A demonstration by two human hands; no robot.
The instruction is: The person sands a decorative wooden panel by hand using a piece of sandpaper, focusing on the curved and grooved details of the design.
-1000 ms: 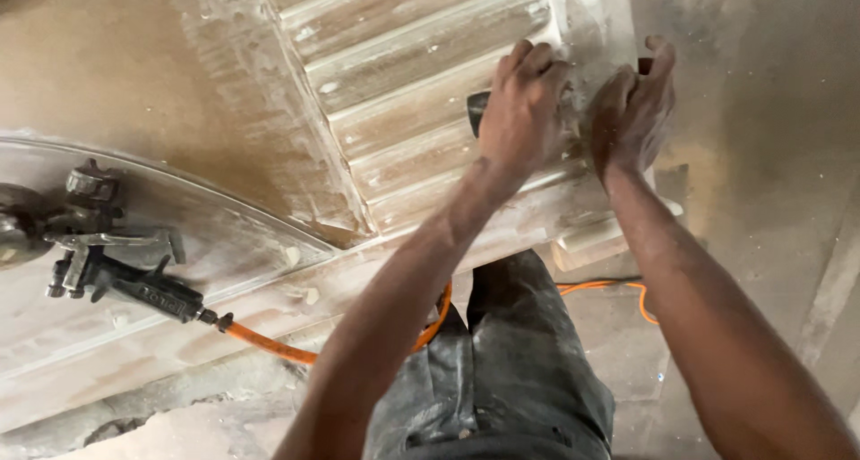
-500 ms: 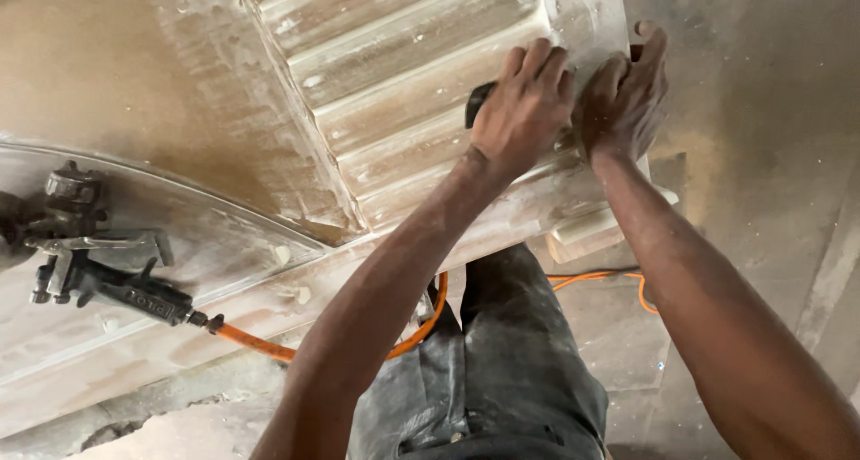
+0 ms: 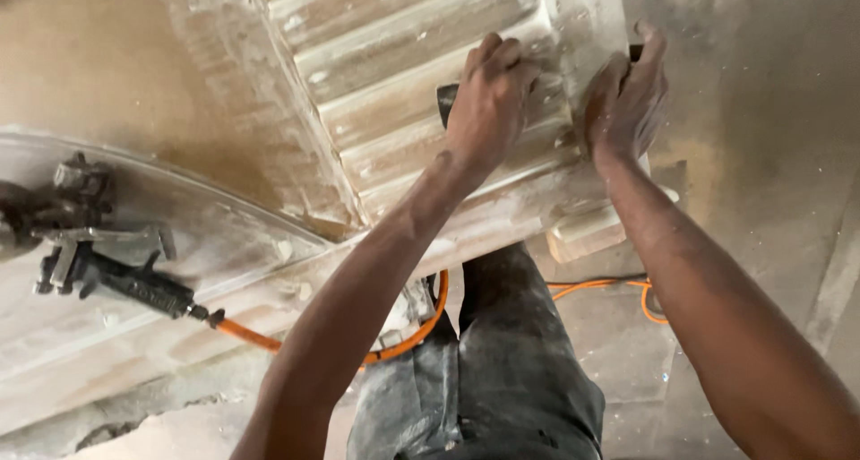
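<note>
both hands pressed on a dust-coated fluted wooden panel

the left hand lies palm down on the fluted wooden panel, fingers bent and bunched over a small dark block, of which only a corner shows at the thumb side. the hand is closed over that block and presses it against the ridges of the panel. what the block is made of cannot be told.

the right hand rests at the right edge of the same panel, fingers curled around the edge. a dark sliver shows just behind the fingertips; whether the hand grips it or only the wood cannot be told.

the panel lies flat at the top centre of the view, its raised ribs running across and slightly upward to the right. pale dust covers ribs and grooves alike. a carved wooden frame borders the panel below and to the left, also white with dust. a short pale wooden offcut sticks out beneath the panel's lower right corner, just beside the right forearm.

on the frame at far left lies a dark air tool, well apart from both hands. an orange hose runs from its rear end, passes under the left forearm, and shows again on the floor at right.

the person's dark, dust-streaked trousers fill the lower centre. the concrete floor at right is grey and speckled with dust.
</note>
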